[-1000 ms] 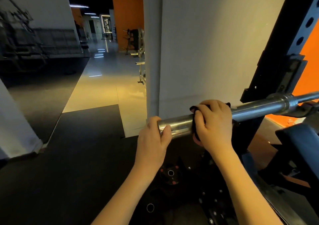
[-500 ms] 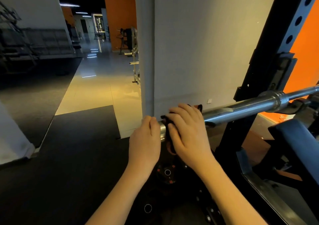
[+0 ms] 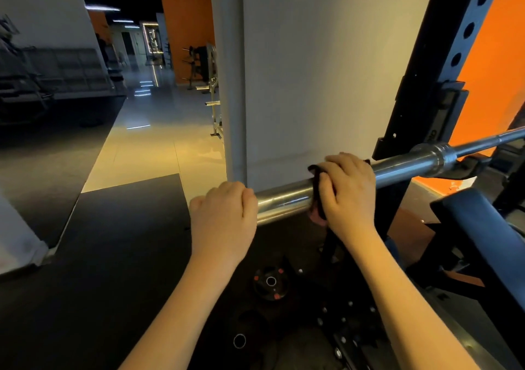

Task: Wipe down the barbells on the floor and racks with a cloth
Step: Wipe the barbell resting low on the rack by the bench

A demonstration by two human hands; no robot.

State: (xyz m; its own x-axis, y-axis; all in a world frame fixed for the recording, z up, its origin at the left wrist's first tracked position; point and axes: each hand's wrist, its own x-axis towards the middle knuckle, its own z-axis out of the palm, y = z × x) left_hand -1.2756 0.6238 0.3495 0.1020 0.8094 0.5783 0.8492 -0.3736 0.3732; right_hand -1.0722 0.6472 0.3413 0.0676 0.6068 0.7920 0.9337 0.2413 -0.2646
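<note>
Steel bar (image 3: 397, 168), chromed, lies across the rack (image 3: 443, 57) w/ its sleeve (image 3: 284, 199) poking out toward us in front of the grey pillar (image 3: 312, 71). Our left hand (image 3: 224, 222) is curled round the very tip of the sleeve. Our right hand (image 3: 349, 190) wraps over the dark cloth (image 3: 319, 193), fingers on top, pressing it round the sleeve near the left. Between the two hands a short bare stretch of chrome shows. Past the right hand the sleeve runs to the collar (image 3: 434, 156), where the thinner shaft (image 3: 488, 141) goes on past the rack hook (image 3: 468, 168) and out of frame.

Handling, as we judge it: bar is heavy and fully stiff, so no lifting needed; rack takes the weight. Sleeves of this kind prob. spin on the shaft, hence one hand to steady the tip while the other rubs. Chrome looks smooth and slick, so a bare palm may slip; cloth gives the better bite. Cloth is thin, soft, light, and bunches easily. Best wrapped full round the tube, not just draped on top, else the underside gets missed. Best hold: tip w/ left, cloth hand free to slide toward the collar. Watch the step at the collar, fingers could catch there. Plates (image 3: 270, 281) lie on the dark floor (image 3: 113, 256) below, well apart from the bar, no issue unless sth drops.
</note>
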